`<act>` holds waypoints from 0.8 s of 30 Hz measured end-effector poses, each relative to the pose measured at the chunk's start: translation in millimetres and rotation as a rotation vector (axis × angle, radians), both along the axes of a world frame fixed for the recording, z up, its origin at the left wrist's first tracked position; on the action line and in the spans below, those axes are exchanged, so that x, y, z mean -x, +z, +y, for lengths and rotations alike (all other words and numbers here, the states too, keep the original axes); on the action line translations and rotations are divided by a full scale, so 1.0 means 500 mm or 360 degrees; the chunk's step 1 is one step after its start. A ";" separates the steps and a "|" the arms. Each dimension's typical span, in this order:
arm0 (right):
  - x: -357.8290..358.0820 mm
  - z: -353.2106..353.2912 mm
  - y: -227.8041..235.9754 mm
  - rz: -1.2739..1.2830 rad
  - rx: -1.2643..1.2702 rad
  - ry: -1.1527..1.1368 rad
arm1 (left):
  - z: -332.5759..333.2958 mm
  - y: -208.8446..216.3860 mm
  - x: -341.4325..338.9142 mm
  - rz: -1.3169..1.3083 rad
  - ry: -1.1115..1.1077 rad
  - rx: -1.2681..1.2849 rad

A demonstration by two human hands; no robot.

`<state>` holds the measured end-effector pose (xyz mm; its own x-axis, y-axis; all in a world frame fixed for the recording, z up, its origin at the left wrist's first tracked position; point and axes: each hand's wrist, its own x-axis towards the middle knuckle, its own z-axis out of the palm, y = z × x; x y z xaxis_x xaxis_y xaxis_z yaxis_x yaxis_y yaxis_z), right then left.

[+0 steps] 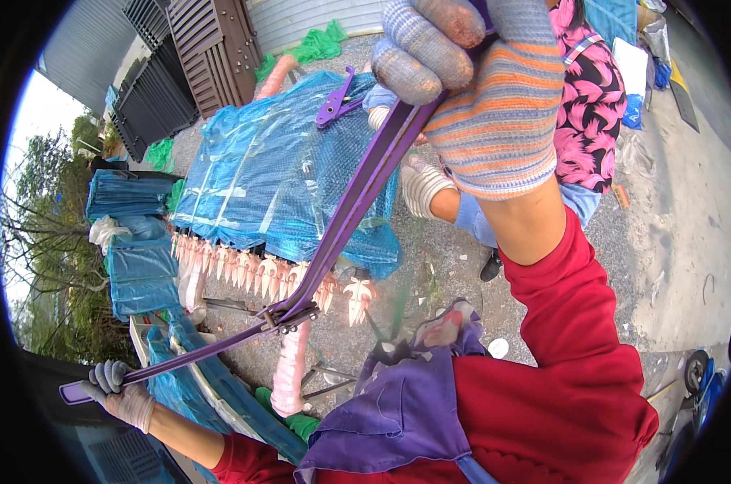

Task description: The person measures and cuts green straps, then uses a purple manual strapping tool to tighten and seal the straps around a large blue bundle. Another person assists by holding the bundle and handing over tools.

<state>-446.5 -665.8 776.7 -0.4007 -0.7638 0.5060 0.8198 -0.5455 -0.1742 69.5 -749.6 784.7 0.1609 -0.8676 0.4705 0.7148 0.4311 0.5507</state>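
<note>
A long purple pair of hinged pliers (356, 181), its two arms spread wide, crosses the view from upper right to lower left. My right hand (482, 97), in a striped knit glove with grey fingers, is closed around its upper handle close to the camera. Far down at the left, my gloved left hand (127, 399) grips the end of the other handle. The pliers' pivot and jaw (289, 317) hang beside a row of pale pink spear-shaped finials (276, 278). These stick out from a bundle wrapped in blue plastic (260, 169); whether the jaw touches anything is unclear.
A smaller purple hand tool (337, 105) lies on the bundle. Across from me a person in a pink-and-black patterned garment (587, 113) bends close, a gloved hand (426, 189) lowered. Pink-wrapped posts (291, 371), more blue-wrapped bundles (142, 274) and brown slatted panels (212, 52) stand around.
</note>
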 end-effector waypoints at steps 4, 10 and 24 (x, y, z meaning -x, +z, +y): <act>0.002 0.004 0.001 -0.0055 -0.0034 0.0008 | -0.022 -0.004 0.006 0.0032 -0.0062 0.0000; 0.041 0.017 0.009 0.0144 0.0094 -0.0246 | -0.063 -0.014 0.014 0.0101 -0.0186 0.0010; 0.157 0.070 0.013 0.0434 0.0543 -0.0549 | -0.124 -0.008 0.142 0.0156 -0.0298 -0.0097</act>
